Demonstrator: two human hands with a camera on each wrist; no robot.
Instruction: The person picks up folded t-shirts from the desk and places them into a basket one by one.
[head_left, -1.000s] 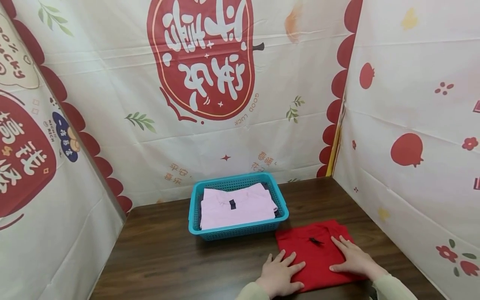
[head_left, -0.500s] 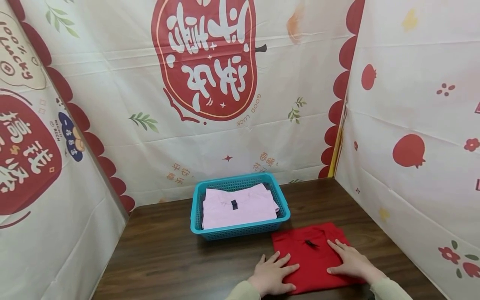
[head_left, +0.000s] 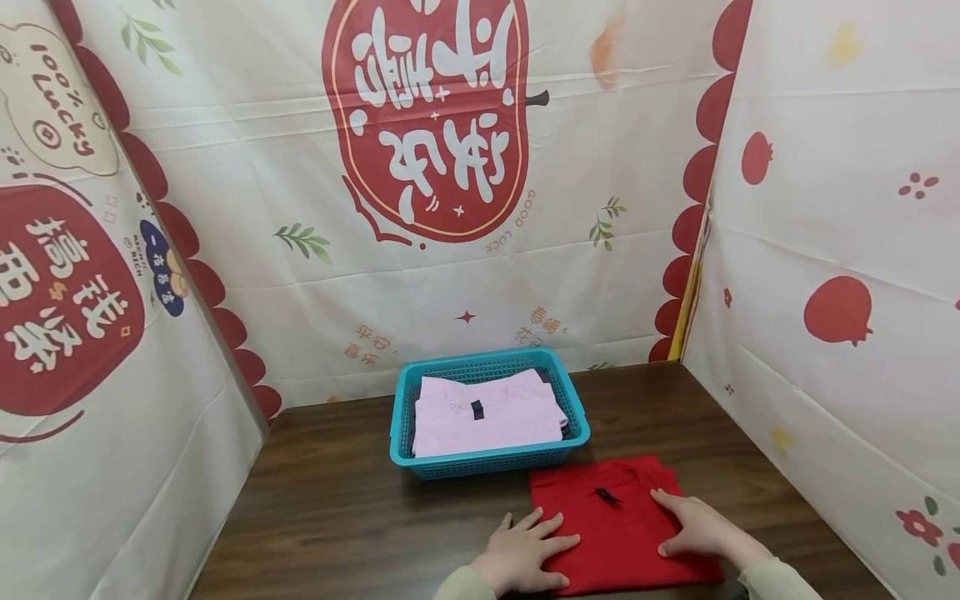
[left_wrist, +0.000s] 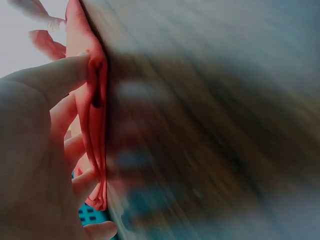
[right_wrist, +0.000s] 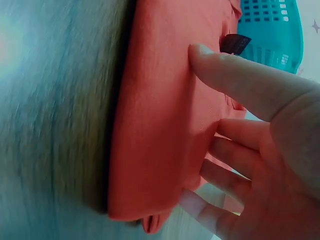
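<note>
A folded red shirt (head_left: 615,537) lies on the wooden table, a small black tag (head_left: 608,496) at its collar. My left hand (head_left: 517,554), fingers spread, rests along the shirt's left edge. In the left wrist view its thumb (left_wrist: 67,75) touches the layered fold, while the other fingers lie over the cloth. On the opposite side, my right hand (head_left: 705,529) rests on the shirt. The right wrist view shows that hand's thumb (right_wrist: 225,70) on the fabric near the tag, its fingers extended against the cloth.
Behind the shirt stands a blue-green plastic basket (head_left: 487,462) holding a folded pale pink shirt (head_left: 487,427) with darker cloth at its sides. Printed fabric walls (head_left: 480,275) enclose the table (head_left: 337,508) at the back, left and right.
Both hands have moved left across the table, and the red shirt has slid with them, now sitting further under the basket's front. The head view has turned slightly left.
</note>
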